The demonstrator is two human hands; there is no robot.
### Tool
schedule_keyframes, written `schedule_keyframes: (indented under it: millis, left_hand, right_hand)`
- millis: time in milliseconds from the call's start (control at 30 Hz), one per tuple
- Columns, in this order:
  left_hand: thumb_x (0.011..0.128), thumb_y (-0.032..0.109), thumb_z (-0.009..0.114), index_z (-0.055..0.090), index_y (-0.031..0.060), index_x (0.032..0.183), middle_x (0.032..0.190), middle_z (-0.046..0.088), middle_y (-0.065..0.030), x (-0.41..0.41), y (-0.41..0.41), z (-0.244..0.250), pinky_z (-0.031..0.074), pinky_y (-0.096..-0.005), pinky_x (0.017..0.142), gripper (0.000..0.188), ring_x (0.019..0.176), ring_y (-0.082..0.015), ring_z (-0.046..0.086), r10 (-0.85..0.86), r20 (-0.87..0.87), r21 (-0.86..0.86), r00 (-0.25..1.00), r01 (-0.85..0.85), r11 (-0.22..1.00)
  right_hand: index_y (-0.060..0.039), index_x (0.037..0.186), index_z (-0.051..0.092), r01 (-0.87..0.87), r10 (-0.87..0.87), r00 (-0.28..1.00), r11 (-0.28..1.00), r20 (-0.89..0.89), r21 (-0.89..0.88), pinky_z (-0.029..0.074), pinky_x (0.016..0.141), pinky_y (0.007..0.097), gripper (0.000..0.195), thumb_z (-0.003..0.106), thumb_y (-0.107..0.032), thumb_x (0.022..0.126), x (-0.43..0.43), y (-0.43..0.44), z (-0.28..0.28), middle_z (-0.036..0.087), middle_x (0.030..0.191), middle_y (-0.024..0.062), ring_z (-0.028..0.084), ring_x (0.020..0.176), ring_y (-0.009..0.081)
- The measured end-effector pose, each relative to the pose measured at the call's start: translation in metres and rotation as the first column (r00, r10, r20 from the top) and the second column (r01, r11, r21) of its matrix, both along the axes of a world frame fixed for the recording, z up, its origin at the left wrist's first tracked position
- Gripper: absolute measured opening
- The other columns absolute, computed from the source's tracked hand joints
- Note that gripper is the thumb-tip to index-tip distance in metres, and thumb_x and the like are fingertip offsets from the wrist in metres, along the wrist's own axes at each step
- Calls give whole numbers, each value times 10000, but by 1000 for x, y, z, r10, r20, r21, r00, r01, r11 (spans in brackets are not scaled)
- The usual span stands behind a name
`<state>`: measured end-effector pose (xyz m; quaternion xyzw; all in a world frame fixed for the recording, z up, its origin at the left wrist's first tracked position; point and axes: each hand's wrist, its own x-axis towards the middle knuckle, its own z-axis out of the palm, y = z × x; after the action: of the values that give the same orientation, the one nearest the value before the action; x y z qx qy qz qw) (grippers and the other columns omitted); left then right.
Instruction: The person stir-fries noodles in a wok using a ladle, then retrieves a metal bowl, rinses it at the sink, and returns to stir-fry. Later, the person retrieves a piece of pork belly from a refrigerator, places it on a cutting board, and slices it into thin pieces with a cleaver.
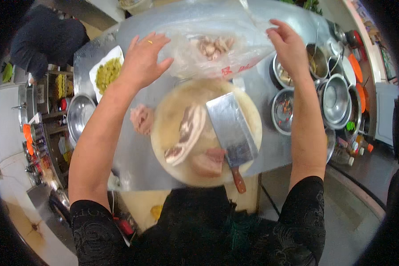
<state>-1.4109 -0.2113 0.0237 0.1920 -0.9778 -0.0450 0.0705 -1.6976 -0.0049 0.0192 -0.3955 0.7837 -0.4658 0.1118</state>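
Note:
A clear plastic bag (186,65) with red print lies on the metal table, with pale chopped pieces (214,46) inside, perhaps meat. My left hand (146,60) hovers at the bag's left side, fingers apart and holding nothing. At the bag's right edge is my right hand (287,41), its fingers bent; whether they pinch the plastic is unclear. Nearer me, a round chopping board (166,96) carries a cleaver (231,128) with a wooden handle. Beside the blade are a strip of fatty meat (189,133) and a thicker meat chunk (207,163).
Raw meat (142,119) sits left of the board on the metal table (136,166). A white plate of chopped green vegetables (107,74) and a steel bowl (81,114) are farther left. Several steel bowls (335,98) crowd the right. Another person (48,40) bends at upper left.

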Motion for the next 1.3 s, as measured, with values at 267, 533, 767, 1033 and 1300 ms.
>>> schedule_keyframes:
  millis: [267,533,767,1033,1300]
  left_hand:
    - [742,292,739,174,21,1462,1147,587,-269,96,182,-24,464,-447,917,954,1058,-396,584,119,385,482,915,-309,820]
    - [745,250,701,376,-14,1358,981,635,-220,82,143,-53,510,-450,762,742,863,-391,634,166,230,231,959,-220,948]
    - [746,247,743,502,19,1260,1200,563,-211,109,247,-29,443,-432,963,612,1108,-376,548,-470,-129,381,873,482,789]
    - [818,170,660,434,75,1381,1180,601,-66,147,231,-47,494,-335,862,614,1046,-194,599,317,196,894,928,-35,-448]
    - [777,203,708,461,66,1337,1206,580,-150,151,288,-53,494,-414,877,627,1010,-339,601,261,-54,399,964,-219,890]
  right_hand:
    - [-67,1170,595,-355,164,914,769,372,531,511,766,370,366,659,-168,825,167,195,-13,659,927,127,643,858,287]
    - [-230,1402,375,-105,127,992,719,19,688,520,743,460,672,615,-88,791,294,265,-63,456,1152,179,603,872,383]
    - [-101,1373,434,87,-138,972,963,190,253,514,664,373,559,604,-110,841,311,309,-9,632,1146,118,634,732,228]
    - [-36,1378,417,51,-168,571,984,804,169,379,453,185,575,616,-42,839,335,355,46,539,841,-28,448,541,29]
    - [-87,1397,401,-252,25,579,956,815,150,455,522,236,565,606,-83,871,288,357,-2,572,921,8,504,596,68]
